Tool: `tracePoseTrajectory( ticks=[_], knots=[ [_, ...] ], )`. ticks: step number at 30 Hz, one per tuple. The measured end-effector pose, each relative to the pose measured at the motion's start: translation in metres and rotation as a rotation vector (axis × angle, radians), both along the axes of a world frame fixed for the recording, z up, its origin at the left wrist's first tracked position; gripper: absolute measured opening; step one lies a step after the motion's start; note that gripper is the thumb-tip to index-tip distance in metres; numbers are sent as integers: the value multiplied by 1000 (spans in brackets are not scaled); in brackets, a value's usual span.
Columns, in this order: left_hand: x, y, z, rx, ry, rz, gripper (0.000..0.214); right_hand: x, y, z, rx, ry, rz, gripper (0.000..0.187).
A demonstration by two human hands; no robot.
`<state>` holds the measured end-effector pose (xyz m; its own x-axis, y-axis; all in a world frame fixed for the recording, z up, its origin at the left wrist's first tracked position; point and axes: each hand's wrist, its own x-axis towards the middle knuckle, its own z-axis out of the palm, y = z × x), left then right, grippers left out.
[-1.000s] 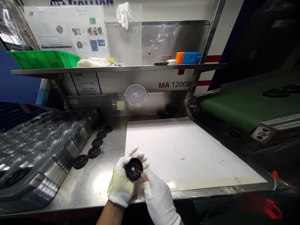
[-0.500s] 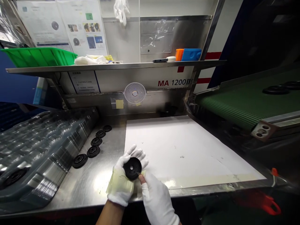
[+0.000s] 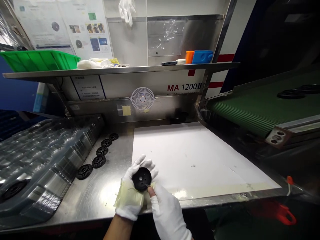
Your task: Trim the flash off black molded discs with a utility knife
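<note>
My left hand (image 3: 130, 190), in a white glove with yellowish film around the palm and wrist, holds a round black plastic disc (image 3: 141, 176). The disc's hollow face is turned up, with a hole in its middle and smaller marks around it. My right hand (image 3: 166, 210), also gloved but with the thumb tip bare, is closed at the disc's lower right rim. Between its fingers shows the thin tip of a small pointed tool (image 3: 147, 185), which meets the disc; the rest of it is hidden. Both hands are over the table's front edge.
Several black discs (image 3: 99, 161) lie in a row on the metal table (image 3: 120, 156). Stacked clear plastic trays (image 3: 57, 166) stand left, a white sheet (image 3: 190, 156) lies right. Beyond it runs a green conveyor (image 3: 255, 106) carrying black discs. A shelf (image 3: 140, 69) crosses above.
The view has shifted slightly. Both hands stay nearly in place, with the disc still in my left hand and the pointed tool at its lower right.
</note>
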<state>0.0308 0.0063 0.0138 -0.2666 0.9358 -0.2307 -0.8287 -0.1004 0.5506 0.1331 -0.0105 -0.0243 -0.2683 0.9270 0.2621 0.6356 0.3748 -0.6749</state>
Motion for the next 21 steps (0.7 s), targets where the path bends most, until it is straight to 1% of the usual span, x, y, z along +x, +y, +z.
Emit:
tracePoseTrajectory(
  ticks=[2, 4, 8, 13, 15, 17, 19, 21],
  knots=[
    [-2, -2, -2, -12, -58, -92, 35, 5, 3, 0, -6, 30, 9, 36],
    [-2, -2, -3, 21, -84, -114, 32, 9, 6, -1, -23, 50, 9, 33],
    [5, -1, -4, 40, -36, -34, 21, 10, 4, -3, -35, 25, 2, 31],
    [13, 3, 2, 84, -7, 136, 18, 4, 0, 0, -19, -2, -22, 35],
    [13, 4, 3, 85, -31, 154, 13, 3, 0, 1, -20, 0, -18, 36],
    [11, 4, 2, 50, -39, 112, 12, 4, 1, 1, -42, -3, -7, 36],
    [8, 2, -1, 1, -25, 32, 18, 5, 2, 0, -59, -12, 5, 38],
    [5, 0, -4, -5, -13, -26, 22, 6, 3, -1, -72, 1, 19, 38]
  ],
)
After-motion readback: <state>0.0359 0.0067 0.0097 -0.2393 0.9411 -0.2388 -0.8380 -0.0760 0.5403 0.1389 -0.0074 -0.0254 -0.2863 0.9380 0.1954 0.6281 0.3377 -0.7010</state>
